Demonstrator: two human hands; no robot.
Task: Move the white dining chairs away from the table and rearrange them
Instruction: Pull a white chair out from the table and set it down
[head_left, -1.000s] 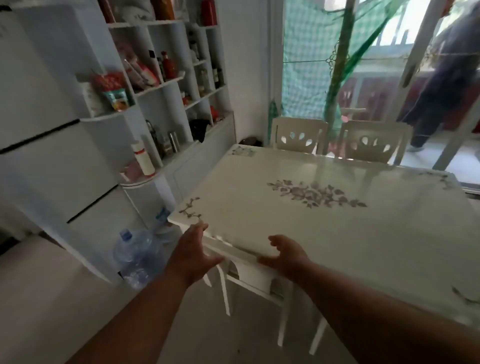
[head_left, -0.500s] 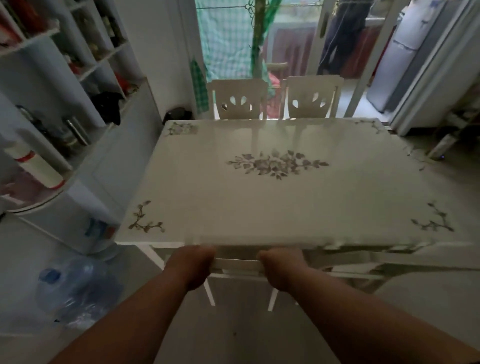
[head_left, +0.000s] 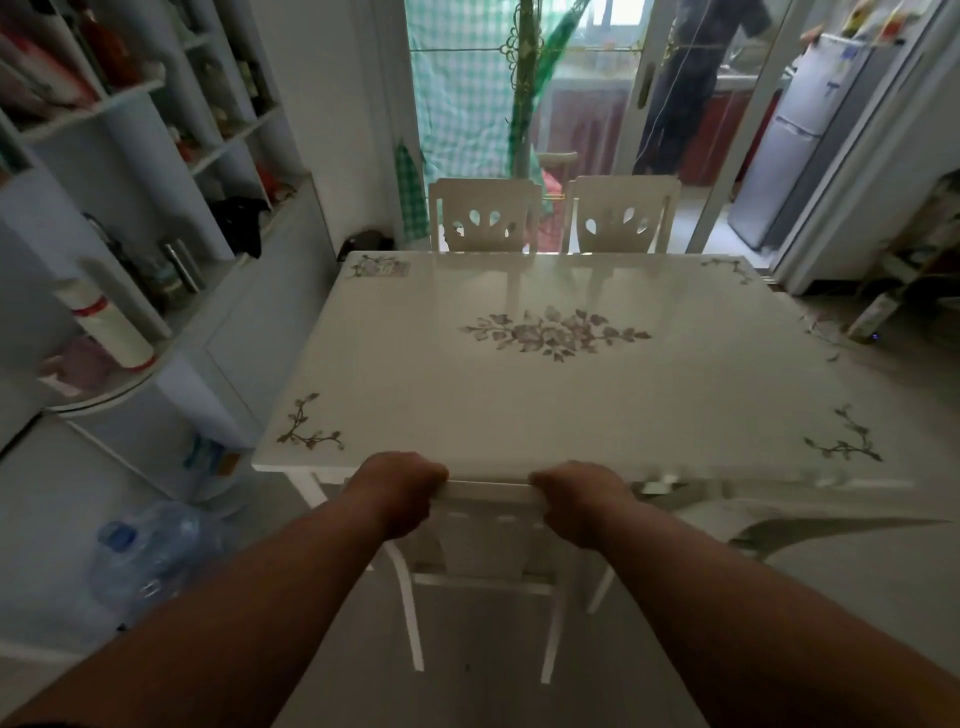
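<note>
A white dining chair (head_left: 485, 551) stands tucked under the near edge of the white table (head_left: 571, 410) with flower prints. My left hand (head_left: 402, 488) and my right hand (head_left: 579, 499) both grip the top rail of its backrest, fingers curled over it. The chair's seat is hidden under the table; its back legs show below. At the far side, two more white chairs with cut-out backs, one on the left (head_left: 483, 218) and one on the right (head_left: 621, 215), stand pushed against the table.
A white shelf unit (head_left: 171, 218) with bottles runs along the left wall. A large water bottle (head_left: 148, 551) lies on the floor at lower left. A grey fridge (head_left: 800, 150) and a standing person (head_left: 691, 88) are beyond the doorway.
The view swung from the table's left corner to face its near edge squarely. Both hands went from reaching for the chair's backrest to gripping its top rail.
</note>
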